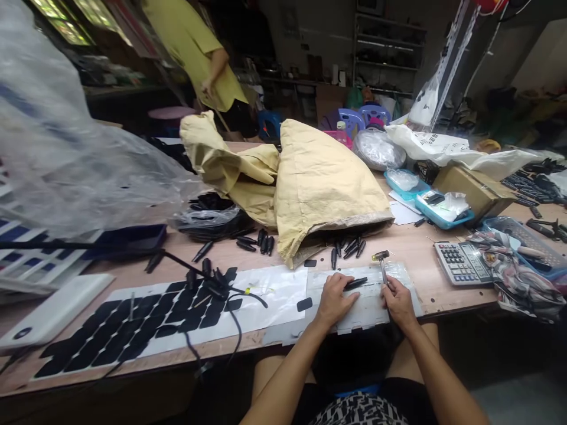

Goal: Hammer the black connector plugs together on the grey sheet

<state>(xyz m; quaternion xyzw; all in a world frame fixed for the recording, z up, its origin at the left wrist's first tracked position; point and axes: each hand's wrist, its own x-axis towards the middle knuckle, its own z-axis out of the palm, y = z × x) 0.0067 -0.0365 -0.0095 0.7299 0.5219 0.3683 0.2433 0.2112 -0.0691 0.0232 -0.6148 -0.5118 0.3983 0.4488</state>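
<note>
My left hand (333, 298) pinches a slim black plastic part (357, 283) and holds it down on a clear plastic sheet (354, 307) at the bench's near edge. Just to its right, my right hand (397, 300) grips the handle of a small hammer (381, 261), whose head points up and away from me. Several more black parts (348, 248) lie loose just beyond, at the mouth of a tan paper sack (319, 183).
A white sheet of black adhesive pads (146, 319) and black cables lie to the left. A calculator (460, 262), blue trays (436, 209) and a cardboard box (476, 189) sit to the right. A person in a yellow top (199, 47) stands behind the bench.
</note>
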